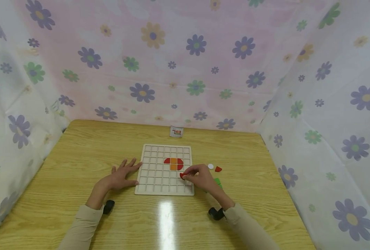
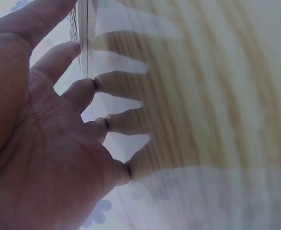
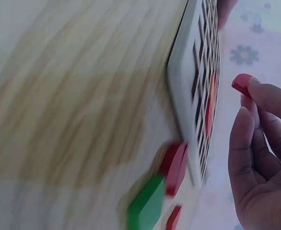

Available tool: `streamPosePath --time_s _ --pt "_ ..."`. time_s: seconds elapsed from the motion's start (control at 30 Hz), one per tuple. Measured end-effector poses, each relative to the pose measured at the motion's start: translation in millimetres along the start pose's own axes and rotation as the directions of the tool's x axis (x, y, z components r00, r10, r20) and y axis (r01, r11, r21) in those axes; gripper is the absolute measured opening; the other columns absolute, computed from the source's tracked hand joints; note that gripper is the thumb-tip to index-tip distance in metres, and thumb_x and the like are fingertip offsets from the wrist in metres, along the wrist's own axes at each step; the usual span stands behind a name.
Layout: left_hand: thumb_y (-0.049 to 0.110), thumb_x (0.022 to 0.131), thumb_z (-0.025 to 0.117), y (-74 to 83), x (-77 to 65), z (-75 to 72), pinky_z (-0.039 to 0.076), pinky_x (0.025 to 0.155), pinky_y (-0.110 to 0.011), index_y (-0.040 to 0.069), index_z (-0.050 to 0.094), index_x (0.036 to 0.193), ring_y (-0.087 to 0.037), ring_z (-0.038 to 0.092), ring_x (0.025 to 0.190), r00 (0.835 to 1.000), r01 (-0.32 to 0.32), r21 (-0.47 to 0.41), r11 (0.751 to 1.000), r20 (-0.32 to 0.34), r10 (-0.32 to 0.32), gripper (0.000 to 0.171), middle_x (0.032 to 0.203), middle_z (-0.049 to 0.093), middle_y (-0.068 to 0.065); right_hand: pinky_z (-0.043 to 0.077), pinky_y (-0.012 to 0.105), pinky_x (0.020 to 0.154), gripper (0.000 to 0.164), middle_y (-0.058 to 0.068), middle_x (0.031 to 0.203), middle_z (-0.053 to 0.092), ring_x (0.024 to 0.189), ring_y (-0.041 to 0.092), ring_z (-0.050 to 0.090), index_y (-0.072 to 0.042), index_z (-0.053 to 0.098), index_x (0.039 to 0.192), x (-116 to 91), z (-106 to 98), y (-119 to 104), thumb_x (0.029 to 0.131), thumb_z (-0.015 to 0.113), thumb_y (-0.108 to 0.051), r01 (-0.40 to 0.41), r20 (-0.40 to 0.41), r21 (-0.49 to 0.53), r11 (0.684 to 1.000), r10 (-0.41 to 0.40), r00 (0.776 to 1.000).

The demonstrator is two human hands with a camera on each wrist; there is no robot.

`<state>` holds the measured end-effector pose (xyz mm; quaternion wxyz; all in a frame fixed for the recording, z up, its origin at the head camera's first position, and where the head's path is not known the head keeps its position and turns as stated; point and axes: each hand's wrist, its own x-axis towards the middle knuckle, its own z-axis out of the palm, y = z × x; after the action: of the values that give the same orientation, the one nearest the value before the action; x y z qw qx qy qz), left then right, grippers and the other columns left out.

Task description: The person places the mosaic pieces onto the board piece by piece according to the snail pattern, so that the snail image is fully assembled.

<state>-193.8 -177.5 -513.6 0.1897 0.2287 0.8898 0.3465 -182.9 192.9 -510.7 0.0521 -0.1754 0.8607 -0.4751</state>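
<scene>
A pale wooden grid board (image 1: pixel 150 180) lies on the table, with orange squares (image 1: pixel 173 163) and red rounded pieces (image 1: pixel 180 164) set in its cells right of centre. Over the board's right part, my right hand (image 1: pixel 203 180) pinches a red quarter-circle piece (image 1: pixel 182 176) between thumb and fingertips. The right wrist view shows that red piece (image 3: pixel 241 84) held above the board's surface. My left hand (image 1: pixel 120 177) rests on the table with fingers spread, thumb and forefinger at the board's left edge. In the left wrist view its fingertips (image 2: pixel 123 173) touch the tabletop.
Right of the board lie a white disc (image 1: pixel 211 166), a red quarter piece (image 1: pixel 218 169) and green pieces (image 1: pixel 217 181), partly hidden by my right hand. A small picture card (image 1: pixel 176 132) is at the table's back edge. Flowered curtains (image 1: pixel 178 69) surround the table.
</scene>
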Motion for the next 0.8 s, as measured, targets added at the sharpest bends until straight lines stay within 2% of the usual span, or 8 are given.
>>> streamPosePath --time_s 0.13,0.33,0.53,0.8 --pt "0.03 0.096 0.072 -0.9 -1.0 -0.3 -0.01 0.103 -0.085 0.003 0.033 0.158 -0.06 -0.008 0.148 1.0 0.001 0.001 1.0 -0.002 -0.001 0.079 0.165 0.01 -0.031 0.053 0.024 0.065 0.005 0.001 0.084 0.075 0.073 0.009 0.062 -0.009 0.081 0.091 11 12 -10 0.09 0.079 -0.013 0.004 0.021 -0.024 1.0 -0.004 1.0" --pt "0.029 0.096 0.072 -2.5 -1.1 -0.2 -0.01 0.102 -0.085 0.002 0.033 0.158 -0.06 -0.008 0.148 1.0 -0.004 -0.001 1.0 -0.004 0.004 0.078 0.165 0.01 -0.032 0.051 0.022 0.063 0.004 0.003 0.082 0.075 0.07 0.008 0.061 -0.006 0.08 0.091 32 27 -15 0.091 0.077 -0.008 0.036 0.008 -0.077 0.996 -0.036 0.999" --pt "0.029 0.096 0.072 -2.6 -0.6 0.4 -0.009 0.102 -0.086 0.002 0.033 0.158 -0.061 -0.008 0.148 1.0 -0.008 0.004 1.0 -0.004 0.008 0.078 0.165 0.01 -0.032 0.053 0.022 0.065 0.005 0.006 0.087 0.076 0.072 0.007 0.063 -0.005 0.078 0.092 50 37 -15 0.093 0.075 -0.009 0.016 0.01 -0.074 0.997 -0.015 1.0" --pt "0.029 0.095 0.073 -2.3 -0.1 1.1 -0.009 0.102 -0.086 0.003 0.034 0.158 -0.06 -0.008 0.148 1.0 -0.011 -0.006 1.0 -0.007 0.011 0.078 0.165 0.01 -0.031 0.054 0.023 0.069 0.006 0.005 0.087 0.074 0.075 0.009 0.064 -0.005 0.076 0.094 64 47 -11 0.094 0.074 -0.011 -0.03 0.003 -0.086 0.996 0.031 1.0"
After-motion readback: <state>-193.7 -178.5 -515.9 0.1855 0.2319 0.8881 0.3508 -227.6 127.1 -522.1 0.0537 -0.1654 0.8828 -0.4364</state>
